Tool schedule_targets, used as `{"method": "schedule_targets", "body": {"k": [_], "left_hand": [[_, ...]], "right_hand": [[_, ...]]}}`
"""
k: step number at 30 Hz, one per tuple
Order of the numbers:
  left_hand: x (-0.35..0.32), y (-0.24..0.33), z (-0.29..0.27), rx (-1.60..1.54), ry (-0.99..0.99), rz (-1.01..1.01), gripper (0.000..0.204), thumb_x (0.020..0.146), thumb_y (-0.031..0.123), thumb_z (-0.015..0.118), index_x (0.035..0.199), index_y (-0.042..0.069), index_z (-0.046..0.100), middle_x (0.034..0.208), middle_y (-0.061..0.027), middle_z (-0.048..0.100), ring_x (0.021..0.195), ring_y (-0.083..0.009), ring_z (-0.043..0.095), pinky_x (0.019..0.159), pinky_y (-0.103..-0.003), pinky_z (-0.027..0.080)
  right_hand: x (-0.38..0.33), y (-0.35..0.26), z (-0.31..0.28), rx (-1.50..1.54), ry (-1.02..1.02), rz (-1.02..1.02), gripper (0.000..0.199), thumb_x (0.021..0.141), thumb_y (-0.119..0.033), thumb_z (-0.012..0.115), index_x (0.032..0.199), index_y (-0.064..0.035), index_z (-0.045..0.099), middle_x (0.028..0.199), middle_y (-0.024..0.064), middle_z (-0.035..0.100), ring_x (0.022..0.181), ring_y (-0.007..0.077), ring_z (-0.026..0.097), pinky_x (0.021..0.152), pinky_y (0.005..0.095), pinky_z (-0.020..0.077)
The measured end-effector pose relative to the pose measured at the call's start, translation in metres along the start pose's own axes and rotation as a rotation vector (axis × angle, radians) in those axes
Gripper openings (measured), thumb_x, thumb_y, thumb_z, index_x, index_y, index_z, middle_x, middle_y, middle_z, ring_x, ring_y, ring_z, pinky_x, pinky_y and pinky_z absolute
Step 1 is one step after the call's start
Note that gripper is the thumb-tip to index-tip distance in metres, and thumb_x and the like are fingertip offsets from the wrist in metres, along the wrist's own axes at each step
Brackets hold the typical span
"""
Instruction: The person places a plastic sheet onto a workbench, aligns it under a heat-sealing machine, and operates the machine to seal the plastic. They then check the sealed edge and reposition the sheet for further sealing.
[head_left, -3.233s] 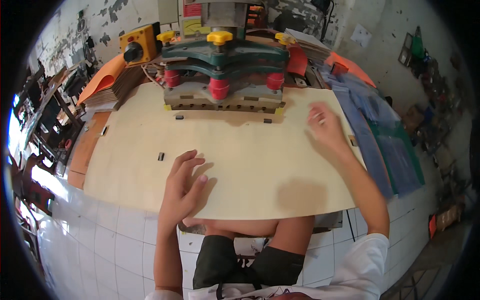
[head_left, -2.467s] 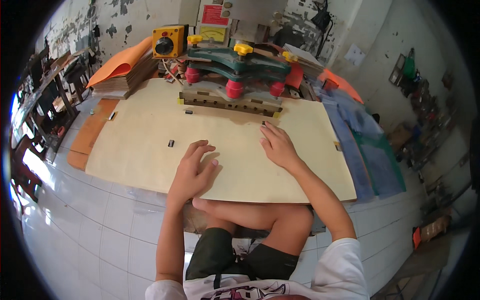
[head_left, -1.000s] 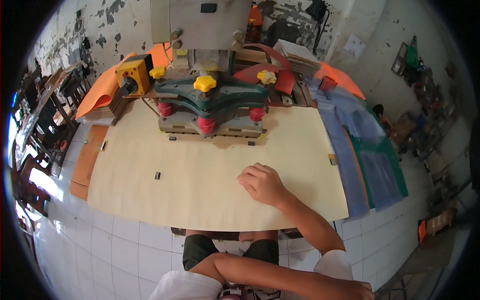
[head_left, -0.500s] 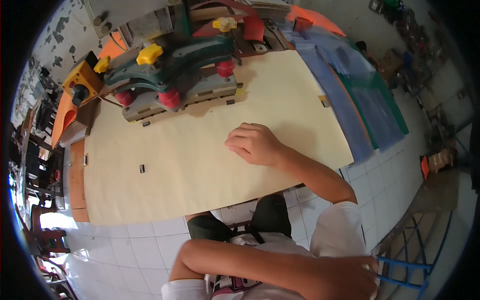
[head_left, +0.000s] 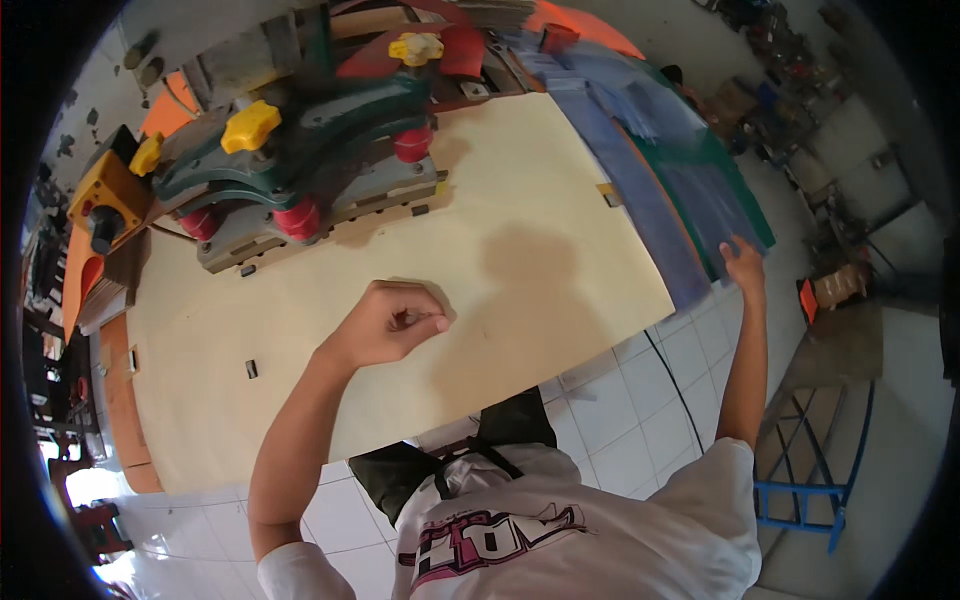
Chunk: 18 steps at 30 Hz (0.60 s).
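My left hand [head_left: 395, 322] hovers over or rests on the large cream sheet [head_left: 560, 180] covering the table; whether it touches is unclear. Its fingers are curled in loosely against the thumb, and nothing shows in them. Stretched out to the right, my right hand [head_left: 743, 266] is beside the edge of the clear bluish plastic sheets [head_left: 690, 190] and the green sheet [head_left: 752, 205]. Its fingers are apart, with nothing held in them. A small dark block [head_left: 251, 369] lies on the cream sheet, left of my left hand.
A dark green machine arm [head_left: 330, 135] with yellow knobs [head_left: 250, 127] and red pads [head_left: 297, 217] stands over the sheet's far left. Beside it is a yellow control box [head_left: 106, 203] with a black knob. A blue metal frame [head_left: 800, 505] stands on the floor, right.
My left hand has moved from my right sleeve to above the cream sheet. My right hand has swung from over the sheet out to the plastic sheets and opened. The view has shifted.
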<state>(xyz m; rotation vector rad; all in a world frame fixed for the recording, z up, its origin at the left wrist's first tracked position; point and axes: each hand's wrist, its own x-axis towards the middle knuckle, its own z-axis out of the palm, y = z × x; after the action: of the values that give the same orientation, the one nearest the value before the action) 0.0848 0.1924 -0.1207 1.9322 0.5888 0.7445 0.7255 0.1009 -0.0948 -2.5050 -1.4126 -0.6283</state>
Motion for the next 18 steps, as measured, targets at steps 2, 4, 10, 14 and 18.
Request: {"method": "schedule_targets", "body": {"k": [2, 4, 10, 14, 18], "left_hand": [[-0.004, -0.003, 0.000, -0.026, 0.011, -0.028, 0.009, 0.087, 0.005, 0.073, 0.081, 0.000, 0.068, 0.073, -0.0027, 0.063, 0.058, -0.0080, 0.048, 0.052, -0.026, 0.038], [-0.010, -0.008, -0.002, -0.021, 0.032, -0.095, 0.010, 0.088, 0.005, 0.073, 0.080, 0.000, 0.068, 0.071, -0.0017, 0.063, 0.058, -0.0065, 0.045, 0.051, -0.026, 0.036], [-0.003, -0.010, 0.003, -0.062, 0.031, -0.072, 0.010, 0.088, 0.006, 0.073, 0.081, 0.000, 0.069, 0.071, -0.0018, 0.063, 0.058, -0.0067, 0.046, 0.051, -0.025, 0.037], [-0.010, -0.005, -0.003, -0.018, 0.038, -0.077, 0.009, 0.088, 0.005, 0.072, 0.082, 0.000, 0.069, 0.073, -0.0026, 0.064, 0.059, -0.0077, 0.049, 0.052, -0.026, 0.038], [-0.007, -0.002, -0.001, -0.010, 0.020, -0.006, 0.007, 0.087, 0.002, 0.072, 0.082, -0.001, 0.069, 0.077, -0.0039, 0.067, 0.060, -0.0091, 0.051, 0.053, -0.027, 0.041]], "right_hand": [[0.008, 0.033, 0.020, 0.148, -0.157, 0.154, 0.053, 0.091, -0.039, 0.069, 0.123, 0.0030, 0.064, 0.122, 0.0228, 0.067, 0.113, 0.0367, 0.063, 0.096, 0.0402, 0.0481], [0.007, 0.045, 0.045, 0.312, -0.305, 0.312, 0.062, 0.092, -0.043, 0.069, 0.128, 0.0068, 0.061, 0.129, 0.0257, 0.063, 0.125, 0.0359, 0.058, 0.104, 0.0393, 0.0440], [0.023, 0.116, 0.082, 0.676, 0.048, 0.447, 0.061, 0.086, -0.034, 0.073, 0.128, 0.0094, 0.059, 0.125, 0.0217, 0.065, 0.117, 0.0312, 0.061, 0.100, 0.0401, 0.0475], [0.029, 0.080, 0.077, 0.427, -0.116, 0.796, 0.047, 0.079, -0.027, 0.078, 0.113, 0.0044, 0.070, 0.113, 0.0185, 0.070, 0.105, 0.0316, 0.067, 0.083, 0.0411, 0.0556], [0.029, 0.104, 0.072, 0.226, 0.006, 0.787, 0.034, 0.072, -0.023, 0.083, 0.097, -0.0003, 0.076, 0.099, 0.0143, 0.075, 0.092, 0.0283, 0.073, 0.073, 0.0374, 0.0578]]}}
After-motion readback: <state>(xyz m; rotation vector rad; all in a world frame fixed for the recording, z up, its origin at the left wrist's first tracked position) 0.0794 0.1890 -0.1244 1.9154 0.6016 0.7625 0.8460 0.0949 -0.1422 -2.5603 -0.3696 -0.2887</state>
